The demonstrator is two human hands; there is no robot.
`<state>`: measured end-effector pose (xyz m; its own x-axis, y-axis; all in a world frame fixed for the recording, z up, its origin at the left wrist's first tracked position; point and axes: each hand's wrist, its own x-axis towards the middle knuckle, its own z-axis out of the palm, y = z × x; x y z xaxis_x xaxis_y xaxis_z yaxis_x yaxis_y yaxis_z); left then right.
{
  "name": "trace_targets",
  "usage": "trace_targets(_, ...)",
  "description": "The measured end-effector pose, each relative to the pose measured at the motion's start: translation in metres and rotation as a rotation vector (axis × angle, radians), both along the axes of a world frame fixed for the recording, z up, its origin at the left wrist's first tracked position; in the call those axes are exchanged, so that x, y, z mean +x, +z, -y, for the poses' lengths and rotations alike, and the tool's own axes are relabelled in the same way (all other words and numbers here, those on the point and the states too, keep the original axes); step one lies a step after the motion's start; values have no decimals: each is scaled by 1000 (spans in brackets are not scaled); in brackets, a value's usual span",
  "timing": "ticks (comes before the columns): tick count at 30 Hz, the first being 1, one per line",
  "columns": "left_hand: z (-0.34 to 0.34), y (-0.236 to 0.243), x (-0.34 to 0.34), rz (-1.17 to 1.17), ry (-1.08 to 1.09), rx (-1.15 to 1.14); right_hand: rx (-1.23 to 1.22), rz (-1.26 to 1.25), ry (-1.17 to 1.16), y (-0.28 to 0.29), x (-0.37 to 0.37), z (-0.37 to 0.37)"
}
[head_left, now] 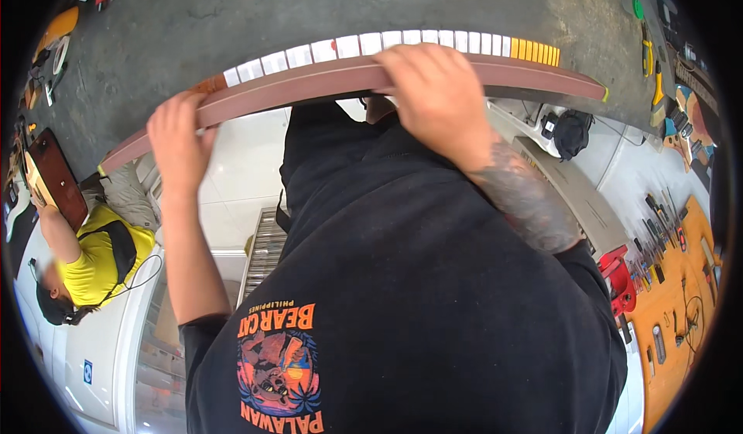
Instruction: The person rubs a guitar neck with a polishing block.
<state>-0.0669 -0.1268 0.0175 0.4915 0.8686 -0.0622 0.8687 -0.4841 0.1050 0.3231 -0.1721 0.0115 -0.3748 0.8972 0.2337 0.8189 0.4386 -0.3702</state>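
A long, straight brown bar (286, 83) with yellow-green ends spans the near edge of the dark workbench. My left hand (179, 128) is closed round its left part, fingers over the top and thumb below. Right of the bar's middle, my right hand (437, 93) grips it with the fingers bent over the far side. Along the bar's far side shows a row of white rectangles (298, 56) that narrow to the right and end in yellow ones (535, 51), like a taped guitar fretboard. Orange-brown wood (210, 85) shows at its left end. The bar hides the rest of it.
At the left, a person in a yellow shirt (116, 252) holds a dark brown panel (56, 174). Yellow-handled tools (658, 85) lie at the bench's right end. Lower right, an orange board (673, 341) carries several hand tools. A black bag (570, 132) sits below the bench.
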Motion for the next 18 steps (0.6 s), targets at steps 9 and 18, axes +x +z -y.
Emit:
trace_targets(9,20,-5,171,68,-92,23,-106,132,-47,20,156,13)
trace_targets(18,13,0,26,2,-6,-2,2,-29,1,-2,20,8)
